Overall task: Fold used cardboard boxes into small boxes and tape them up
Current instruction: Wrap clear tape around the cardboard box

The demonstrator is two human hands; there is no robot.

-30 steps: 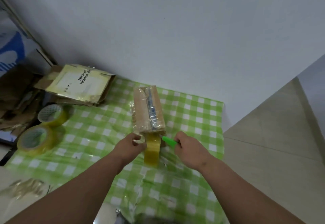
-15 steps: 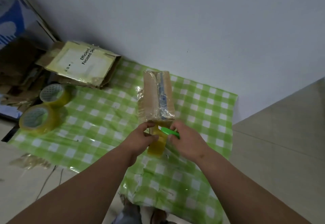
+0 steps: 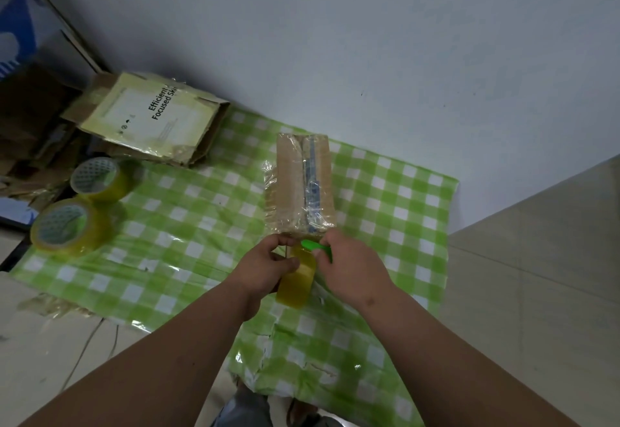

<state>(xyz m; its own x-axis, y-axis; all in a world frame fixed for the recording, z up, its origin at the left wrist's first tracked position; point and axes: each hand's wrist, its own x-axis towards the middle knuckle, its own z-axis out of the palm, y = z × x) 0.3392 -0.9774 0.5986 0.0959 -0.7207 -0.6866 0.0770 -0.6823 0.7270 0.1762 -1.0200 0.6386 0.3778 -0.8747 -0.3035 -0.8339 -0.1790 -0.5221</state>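
Already the small cardboard box [image 3: 302,185] lies folded and tape-wrapped on the green checked cloth [image 3: 188,212]. At its near end, the left hand [image 3: 265,267] grips the tape roll [image 3: 297,279]; the right hand [image 3: 352,269] clutches a green cutter [image 3: 313,246], so cutting likely remains. Flattened cartons [image 3: 151,118] wait untouched.

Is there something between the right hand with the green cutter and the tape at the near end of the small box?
Nothing visible does. The green cutter in the right hand already sits beside the tape roll, which the left hand holds.
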